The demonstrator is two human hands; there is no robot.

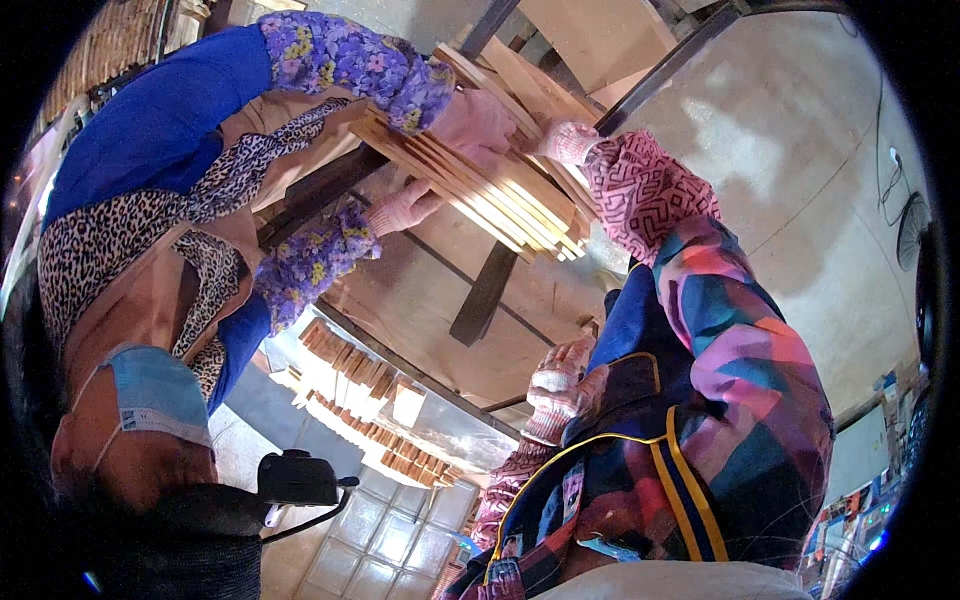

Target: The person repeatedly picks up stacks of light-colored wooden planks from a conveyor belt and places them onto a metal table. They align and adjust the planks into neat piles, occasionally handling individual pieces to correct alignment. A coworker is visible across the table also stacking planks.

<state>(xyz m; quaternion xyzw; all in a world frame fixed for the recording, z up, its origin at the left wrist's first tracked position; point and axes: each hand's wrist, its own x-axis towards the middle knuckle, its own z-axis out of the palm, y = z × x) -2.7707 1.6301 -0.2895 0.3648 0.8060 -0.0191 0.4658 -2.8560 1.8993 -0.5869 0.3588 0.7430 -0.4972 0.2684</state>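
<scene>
My right hand (570,143), in a pale pink knit glove, is closed on the ends of wooden strips (535,215) at upper centre. My left hand (562,385), gloved too, is in front of my dark blue apron (630,400). Its fingers are loosely bent with the thumb apart, and nothing shows in it. Across from me a co-worker's gloved hand (475,125) lies over the same bundle of strips. The co-worker's other gloved hand (405,205) is beneath the bundle, near its edge. My right fingertips are partly hidden by the wood.
Left of me bends the co-worker in a blue apron (160,110) and floral sleeves. A dark beam (485,295) slants below the strips. Rows of short wooden pieces (350,375) lie farther down. At top stand pale boards (600,45); a round fan (910,230) is at far right.
</scene>
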